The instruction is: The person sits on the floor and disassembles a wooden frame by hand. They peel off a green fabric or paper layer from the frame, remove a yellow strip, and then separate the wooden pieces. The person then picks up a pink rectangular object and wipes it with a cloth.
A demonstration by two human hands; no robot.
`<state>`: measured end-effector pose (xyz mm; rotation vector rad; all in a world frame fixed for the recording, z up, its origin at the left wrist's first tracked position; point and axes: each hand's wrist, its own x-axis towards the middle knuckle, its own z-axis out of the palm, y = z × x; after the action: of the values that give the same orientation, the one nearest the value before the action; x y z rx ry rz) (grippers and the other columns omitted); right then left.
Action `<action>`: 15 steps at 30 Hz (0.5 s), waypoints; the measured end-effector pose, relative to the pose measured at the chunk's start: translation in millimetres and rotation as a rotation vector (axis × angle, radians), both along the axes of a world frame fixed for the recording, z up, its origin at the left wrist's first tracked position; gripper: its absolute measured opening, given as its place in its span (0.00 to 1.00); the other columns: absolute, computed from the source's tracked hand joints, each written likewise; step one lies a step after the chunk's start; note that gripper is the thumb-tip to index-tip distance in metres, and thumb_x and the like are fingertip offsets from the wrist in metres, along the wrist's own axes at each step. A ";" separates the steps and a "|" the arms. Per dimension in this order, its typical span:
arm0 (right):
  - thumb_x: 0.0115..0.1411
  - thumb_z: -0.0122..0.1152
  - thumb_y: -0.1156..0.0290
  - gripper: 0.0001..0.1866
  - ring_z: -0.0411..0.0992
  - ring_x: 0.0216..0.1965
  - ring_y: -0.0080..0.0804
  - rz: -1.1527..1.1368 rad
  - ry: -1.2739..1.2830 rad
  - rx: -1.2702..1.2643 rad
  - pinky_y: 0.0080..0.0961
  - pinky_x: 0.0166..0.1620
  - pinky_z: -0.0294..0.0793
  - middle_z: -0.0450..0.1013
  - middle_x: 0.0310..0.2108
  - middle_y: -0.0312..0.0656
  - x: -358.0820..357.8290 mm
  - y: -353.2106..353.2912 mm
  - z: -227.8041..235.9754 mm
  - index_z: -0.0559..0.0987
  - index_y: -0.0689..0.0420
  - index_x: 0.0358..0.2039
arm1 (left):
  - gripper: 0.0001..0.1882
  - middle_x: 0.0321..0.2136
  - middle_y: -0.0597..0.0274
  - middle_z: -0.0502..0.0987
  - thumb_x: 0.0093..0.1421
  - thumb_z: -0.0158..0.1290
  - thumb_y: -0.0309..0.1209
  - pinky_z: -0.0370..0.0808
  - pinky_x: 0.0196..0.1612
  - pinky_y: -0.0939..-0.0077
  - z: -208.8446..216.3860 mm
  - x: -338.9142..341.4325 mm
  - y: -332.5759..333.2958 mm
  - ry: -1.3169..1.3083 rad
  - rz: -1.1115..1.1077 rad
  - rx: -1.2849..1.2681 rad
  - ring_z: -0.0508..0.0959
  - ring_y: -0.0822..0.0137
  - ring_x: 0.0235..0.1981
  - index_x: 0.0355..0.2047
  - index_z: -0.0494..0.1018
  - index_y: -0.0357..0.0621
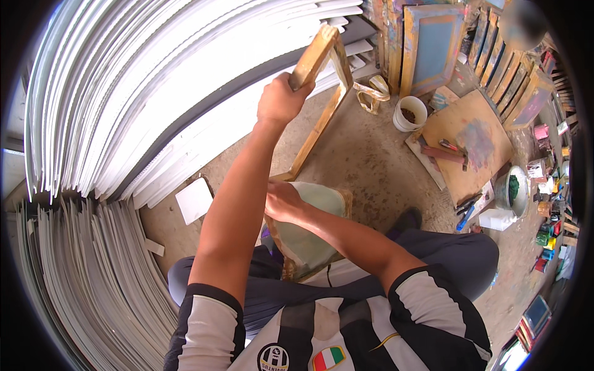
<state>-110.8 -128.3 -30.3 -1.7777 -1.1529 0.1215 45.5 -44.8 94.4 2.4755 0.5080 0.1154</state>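
Observation:
My left hand (282, 99) is closed around the upper part of a bare wooden frame (317, 137), which stands tilted in front of me. Part of this frame is hidden behind my left forearm. At its lower corner my right hand (283, 201) is closed, its fingertips mostly out of sight; it seems to grip the wood there. Beneath my right wrist, between my legs, rests a second frame with a pale green mesh screen (312, 238) stretched over it.
Stacked white sheets (154, 80) fill the left side. At the back right are screen frames (431, 52), a white bucket (409, 114) and a board (489, 139) bearing a hammer (444, 153). A bowl of green paint (515, 188) and small paint pots stand at the far right.

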 end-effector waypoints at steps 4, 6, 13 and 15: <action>0.69 0.53 0.66 0.11 0.79 0.37 0.53 -0.031 0.171 -0.078 0.50 0.38 0.78 0.79 0.31 0.51 13.9 5.8 0.8 0.76 0.60 0.41 | 0.29 0.42 0.44 0.83 0.62 0.60 0.51 0.78 0.49 0.56 -17.5 8.5 4.1 0.157 -0.145 0.067 0.83 0.48 0.45 0.51 0.76 0.37; 0.71 0.51 0.64 0.13 0.78 0.37 0.54 -0.047 0.191 -0.122 0.50 0.40 0.77 0.78 0.32 0.52 31.9 5.2 6.8 0.77 0.61 0.39 | 0.32 0.44 0.44 0.83 0.64 0.57 0.55 0.76 0.52 0.57 -30.0 -3.2 15.4 0.205 -0.189 0.073 0.82 0.48 0.47 0.53 0.76 0.36; 0.71 0.49 0.61 0.17 0.78 0.41 0.55 -0.015 0.255 -0.200 0.50 0.46 0.76 0.80 0.35 0.53 56.9 15.4 15.1 0.80 0.61 0.41 | 0.42 0.52 0.41 0.80 0.70 0.41 0.65 0.71 0.61 0.59 -32.2 -91.7 103.5 0.420 -0.071 -0.081 0.78 0.48 0.58 0.59 0.75 0.37; 0.70 0.50 0.61 0.17 0.78 0.41 0.55 0.009 0.223 -0.075 0.49 0.47 0.76 0.80 0.34 0.52 59.7 17.4 14.2 0.81 0.61 0.41 | 0.40 0.53 0.39 0.80 0.71 0.40 0.63 0.71 0.61 0.59 -34.5 -124.3 104.5 0.378 -0.040 -0.097 0.78 0.48 0.58 0.56 0.78 0.36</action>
<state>-51.1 -110.9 -16.2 -1.7744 -1.0071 0.3635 -78.8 59.7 59.9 2.4160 0.6034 -0.3909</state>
